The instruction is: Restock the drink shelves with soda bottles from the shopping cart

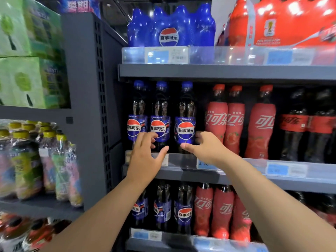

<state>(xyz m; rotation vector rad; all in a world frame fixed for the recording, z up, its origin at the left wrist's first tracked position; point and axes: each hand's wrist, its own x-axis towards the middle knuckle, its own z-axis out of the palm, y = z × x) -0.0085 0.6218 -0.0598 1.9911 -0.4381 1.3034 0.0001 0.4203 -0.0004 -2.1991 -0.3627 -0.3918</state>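
Blur softened both hands at the middle shelf [181,174]. Left hand [145,155], fingers spread and loosely bent, hid the base of the centre Pepsi bottle [160,115]. Right hand [207,148], thumb and fingers apart, sat at four o'clock of the right Pepsi bottle [185,120]; whether it touched could not be told. Forearms ran off frame at six o'clock.
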